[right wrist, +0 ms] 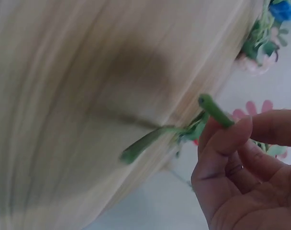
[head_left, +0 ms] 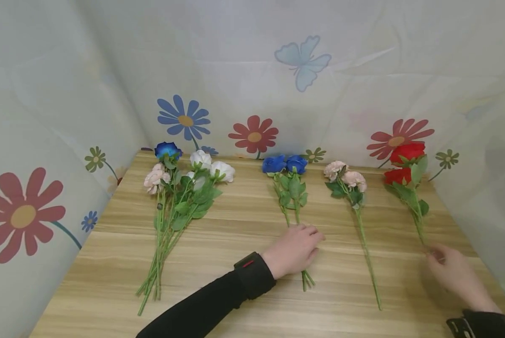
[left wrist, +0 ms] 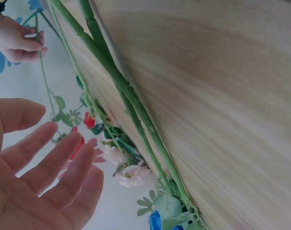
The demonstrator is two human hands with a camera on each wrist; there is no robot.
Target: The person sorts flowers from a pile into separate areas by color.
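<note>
On the right, my right hand (head_left: 457,272) pinches a green stem (right wrist: 217,111) between thumb and fingertips, close to its cut end. That stem belongs to one of two red roses (head_left: 408,153) at the table's back right; a second stem (right wrist: 143,146) lies beside it, outside the fingers. My left hand (head_left: 294,249) is over the stems of two blue roses (head_left: 274,164), hiding their middle in the head view. In the left wrist view its fingers (left wrist: 59,165) are spread and loosely bent, with nothing between them, and the crossed blue-rose stems (left wrist: 119,79) run beside them.
Two pale pink flowers (head_left: 355,180) lie between the blue and red roses, a stem reaching toward the front. At the left is a bunch with white flowers (head_left: 222,172), a pink flower (head_left: 156,178) and a blue rose (head_left: 168,150). A printed curtain (head_left: 235,70) borders the wooden table (head_left: 104,263).
</note>
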